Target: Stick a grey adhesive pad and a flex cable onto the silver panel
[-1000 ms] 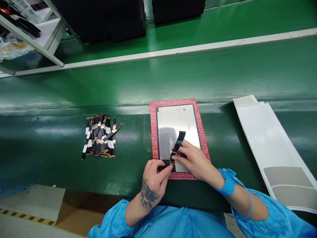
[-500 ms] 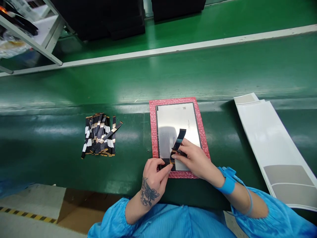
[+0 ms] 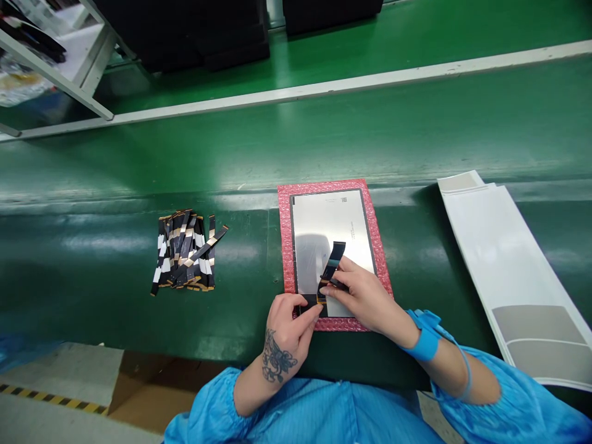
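A silver-backed display panel (image 3: 314,216) with a dark border lies on a pink bubble-wrap sheet (image 3: 285,234). My right hand (image 3: 363,293) pinches a black flex cable (image 3: 333,256) near its lower part, and the cable's upper end sticks up over the panel. The cable's lower end meets a black strip (image 3: 309,302) along the panel's near edge. There my left hand (image 3: 291,327) has its curled fingers and thumb closed at the strip, thumb tip beside the cable end. Whether the two ends are joined I cannot tell.
A pile of black flex cables (image 3: 187,253) lies to the left on the green bench. White flat sheets with grey patches (image 3: 504,246) are stacked at the right. Black boxes (image 3: 203,31) stand at the back beyond a white rail (image 3: 277,97); a white-framed shelf (image 3: 60,71) is far left.
The upper end of the flex cable has shifted slightly left. Both hands keep almost the same place, and the whole view has moved a little.
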{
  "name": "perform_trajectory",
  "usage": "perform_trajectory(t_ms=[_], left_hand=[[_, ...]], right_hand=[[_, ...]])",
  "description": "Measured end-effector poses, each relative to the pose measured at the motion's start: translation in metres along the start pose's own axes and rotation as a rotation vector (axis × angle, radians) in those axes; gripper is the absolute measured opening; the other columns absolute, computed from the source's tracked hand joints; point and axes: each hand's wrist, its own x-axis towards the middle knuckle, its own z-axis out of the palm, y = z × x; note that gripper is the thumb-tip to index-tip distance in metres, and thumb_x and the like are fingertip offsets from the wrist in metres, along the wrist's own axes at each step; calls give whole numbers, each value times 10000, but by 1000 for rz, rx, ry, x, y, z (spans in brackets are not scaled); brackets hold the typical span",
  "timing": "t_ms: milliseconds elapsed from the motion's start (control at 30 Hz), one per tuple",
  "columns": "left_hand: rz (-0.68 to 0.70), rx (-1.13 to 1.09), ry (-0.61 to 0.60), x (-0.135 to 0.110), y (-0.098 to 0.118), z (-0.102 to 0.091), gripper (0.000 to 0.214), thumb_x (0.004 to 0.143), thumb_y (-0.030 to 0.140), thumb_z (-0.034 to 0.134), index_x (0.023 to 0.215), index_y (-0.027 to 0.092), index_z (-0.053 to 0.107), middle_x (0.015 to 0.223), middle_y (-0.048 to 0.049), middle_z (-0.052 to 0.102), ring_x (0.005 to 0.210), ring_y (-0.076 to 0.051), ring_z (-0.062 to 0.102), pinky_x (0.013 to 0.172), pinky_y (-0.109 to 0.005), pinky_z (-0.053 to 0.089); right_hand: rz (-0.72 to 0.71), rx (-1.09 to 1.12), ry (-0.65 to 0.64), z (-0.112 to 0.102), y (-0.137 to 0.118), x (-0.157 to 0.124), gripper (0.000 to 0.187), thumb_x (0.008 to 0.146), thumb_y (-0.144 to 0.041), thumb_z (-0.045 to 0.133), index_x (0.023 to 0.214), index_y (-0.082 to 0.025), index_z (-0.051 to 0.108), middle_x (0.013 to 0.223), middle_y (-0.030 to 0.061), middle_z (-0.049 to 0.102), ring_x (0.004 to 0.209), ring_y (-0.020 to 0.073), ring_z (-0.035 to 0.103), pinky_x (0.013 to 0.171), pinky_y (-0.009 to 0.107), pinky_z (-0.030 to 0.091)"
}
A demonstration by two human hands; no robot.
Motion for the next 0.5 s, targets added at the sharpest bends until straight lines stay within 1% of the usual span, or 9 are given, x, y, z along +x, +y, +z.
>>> perform_trajectory(t_ms=[67,200,333,500], left_hand=[[1,3,-5,0,0,0,223,885,127,527,1005,225,688,898,-52,571,843,-178,523,685,-289,501],[6,-1,-2,0,0,0,218,884,122,530,1003,209,690,898,-57,573,848,-178,522,696,-290,500],[18,23,-2,0,0,0,216,889,125,528,1008,210,686,903,-56,573,855,-175,521,706,-287,502],[89,180,-36,-3,2,-1,265,913,146,487,1099,208,665,928,-68,578,897,-191,522,757,-307,497]], right_hand=[[1,-5,0,1,0,0,100,858,-127,591,797,-187,644,1017,65,606,870,203,618,765,340,520],[-3,-26,3,1,1,0,130,854,-129,597,742,-191,625,988,56,604,855,197,615,752,327,519],[-13,1,-14,0,2,0,104,857,-132,589,791,-188,647,993,58,594,916,212,609,817,346,514],[-7,6,-21,1,2,1,115,864,-137,576,801,-189,656,991,59,590,937,219,606,824,348,512]])
